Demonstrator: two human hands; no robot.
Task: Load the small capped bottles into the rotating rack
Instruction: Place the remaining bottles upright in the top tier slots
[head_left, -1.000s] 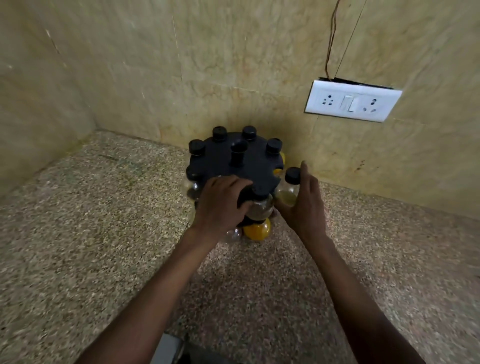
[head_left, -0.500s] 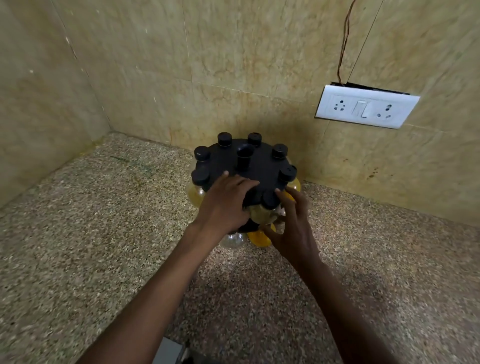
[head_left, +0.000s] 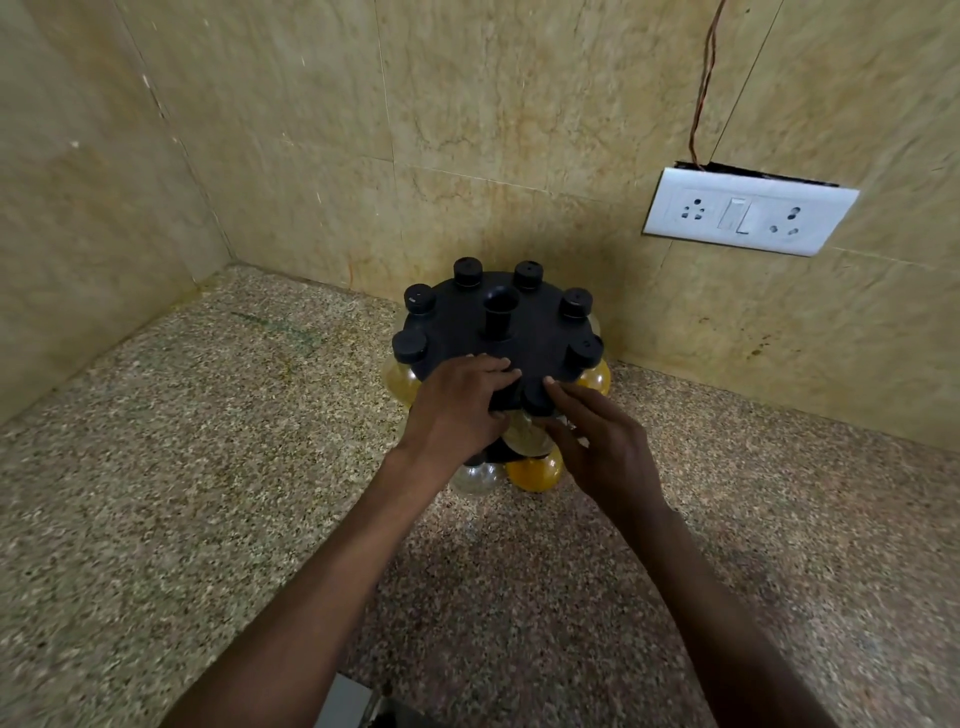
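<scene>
The black rotating rack (head_left: 498, 332) stands on the speckled stone counter (head_left: 156, 493), close to the corner of the tiled walls, with a central post (head_left: 500, 314) rising from its top disc. Small capped bottles hang around the disc's rim, their black caps (head_left: 420, 298) poking up above it. Below the disc, nearer the person, an orange-filled bottle (head_left: 535, 470) and a clear bottle (head_left: 478, 477) show in a lower tier. The left hand (head_left: 457, 410) rests on the disc's near edge, fingers bent down over the rim. The right hand (head_left: 602, 447) sits just beside it, its straight fingers touching a capped bottle (head_left: 530, 431) at the rack's near edge. A white switch plate (head_left: 748, 213) is mounted on the wall right of the rack.
</scene>
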